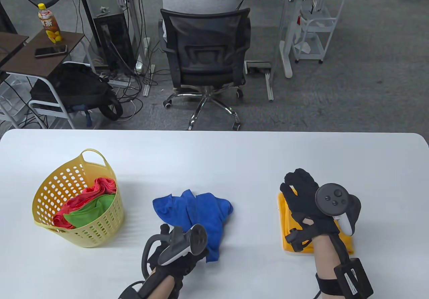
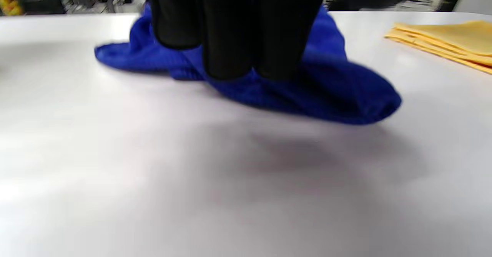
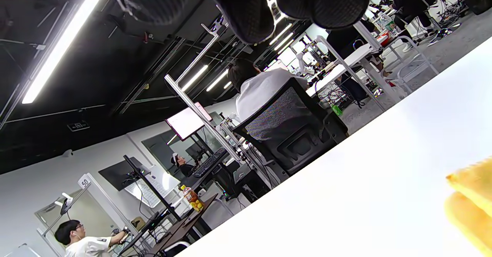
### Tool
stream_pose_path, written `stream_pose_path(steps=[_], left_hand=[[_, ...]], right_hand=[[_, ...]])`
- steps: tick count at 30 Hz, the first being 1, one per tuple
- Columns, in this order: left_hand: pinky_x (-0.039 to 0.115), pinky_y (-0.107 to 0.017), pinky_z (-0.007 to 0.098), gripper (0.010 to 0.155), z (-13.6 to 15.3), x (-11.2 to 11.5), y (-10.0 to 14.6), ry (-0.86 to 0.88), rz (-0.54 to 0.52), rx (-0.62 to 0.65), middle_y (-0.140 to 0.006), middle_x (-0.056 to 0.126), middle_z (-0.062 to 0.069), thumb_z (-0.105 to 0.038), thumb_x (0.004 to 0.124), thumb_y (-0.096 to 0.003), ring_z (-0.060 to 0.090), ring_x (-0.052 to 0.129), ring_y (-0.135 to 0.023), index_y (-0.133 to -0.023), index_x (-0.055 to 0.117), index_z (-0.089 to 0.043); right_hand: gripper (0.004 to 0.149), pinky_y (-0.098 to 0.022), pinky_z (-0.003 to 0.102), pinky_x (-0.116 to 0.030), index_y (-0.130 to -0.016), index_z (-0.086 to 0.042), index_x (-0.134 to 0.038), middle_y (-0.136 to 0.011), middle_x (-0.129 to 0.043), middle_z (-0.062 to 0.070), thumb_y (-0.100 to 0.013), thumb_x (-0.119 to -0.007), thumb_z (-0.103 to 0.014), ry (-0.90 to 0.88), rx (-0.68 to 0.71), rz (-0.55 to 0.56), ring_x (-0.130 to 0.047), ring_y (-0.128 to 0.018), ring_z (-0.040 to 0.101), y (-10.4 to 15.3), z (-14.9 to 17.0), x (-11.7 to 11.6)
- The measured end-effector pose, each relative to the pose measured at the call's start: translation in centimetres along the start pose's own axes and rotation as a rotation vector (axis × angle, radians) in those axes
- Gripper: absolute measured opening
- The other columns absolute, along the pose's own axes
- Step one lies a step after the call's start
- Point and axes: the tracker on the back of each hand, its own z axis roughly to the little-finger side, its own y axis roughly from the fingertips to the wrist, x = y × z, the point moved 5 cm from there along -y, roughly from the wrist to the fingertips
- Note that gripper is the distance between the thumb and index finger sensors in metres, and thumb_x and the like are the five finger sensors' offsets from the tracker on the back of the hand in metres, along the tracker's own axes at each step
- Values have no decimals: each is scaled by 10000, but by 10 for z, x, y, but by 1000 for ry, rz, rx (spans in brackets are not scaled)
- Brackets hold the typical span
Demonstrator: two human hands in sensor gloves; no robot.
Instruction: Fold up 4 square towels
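A crumpled blue towel (image 1: 197,212) lies at the table's middle front. My left hand (image 1: 167,237) grips its near part. In the left wrist view my fingers (image 2: 230,37) hang over the blue towel (image 2: 307,91), and its right end sits slightly off the table. A folded yellow towel (image 1: 283,218) lies at the front right. My right hand (image 1: 295,183) rests on it, palm down, fingers loosely spread. A yellow basket (image 1: 100,232) at the left holds a red towel (image 1: 100,185) and a green towel (image 1: 90,212).
The white table (image 1: 214,158) runs across the whole view. The yellow towel also shows in the left wrist view (image 2: 453,37) and the right wrist view (image 3: 469,203). An office chair (image 1: 206,54) and desks stand beyond the far edge.
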Motion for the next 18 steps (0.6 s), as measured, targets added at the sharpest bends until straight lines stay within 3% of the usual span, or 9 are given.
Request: stream_pose_path(steps=[2, 5, 7, 10, 12, 15, 18], left_hand=[[394, -857, 615, 695, -2, 14, -2, 67, 16, -64, -897, 938, 9, -724, 615, -411, 304, 799, -1004, -856, 933, -295], [409, -854, 601, 682, -8, 27, -5, 73, 33, -118, -862, 929, 27, -736, 686, -392, 305, 797, -984, -840, 918, -278], [418, -853, 602, 509, -12, 22, -7, 9, -57, -124, -823, 959, -7, -638, 791, -431, 266, 836, -967, -794, 932, -310], [411, -853, 607, 378, -8, 18, -7, 29, -33, -92, -849, 934, -21, -526, 859, -464, 258, 812, -989, -786, 913, -335], [406, -857, 606, 358, -2, 8, -5, 60, -50, -63, -891, 908, -24, -480, 864, -474, 263, 785, -1015, -807, 899, -353], [417, -860, 609, 369, 14, -37, 12, -17, -257, -118, -911, 931, -47, -401, 853, -495, 258, 817, -1014, -862, 893, -392], [441, -861, 610, 373, 19, -86, 35, -115, -462, -156, -823, 1002, -74, -382, 833, -496, 215, 899, -955, -862, 894, -416]], right_hand=[[598, -602, 820, -373, -983, -6, -734, -1095, -536, 399, -540, -709, -407, 0, 3, -3, -614, -936, 575, 0, -1, -1], [598, -601, 821, -372, -983, -4, -734, -1095, -534, 402, -540, -710, -406, 2, 3, -6, -614, -934, 576, 0, 0, -1], [598, -600, 821, -371, -983, -4, -734, -1095, -536, 401, -541, -709, -406, 2, 1, -8, -614, -933, 578, 0, 0, -1], [598, -601, 821, -371, -983, -5, -734, -1095, -535, 401, -540, -709, -407, 0, 1, -10, -614, -934, 576, 0, -1, -2], [598, -601, 821, -371, -983, -5, -734, -1095, -538, 399, -541, -709, -407, -3, 3, -10, -614, -934, 576, 0, -1, -2], [599, -601, 822, -371, -983, -5, -734, -1096, -536, 398, -540, -708, -408, -6, 11, -14, -615, -934, 576, 1, -4, -2], [599, -600, 822, -372, -985, -6, -732, -1095, -539, 399, -542, -707, -408, -5, 21, -28, -616, -935, 575, 2, -7, -6]])
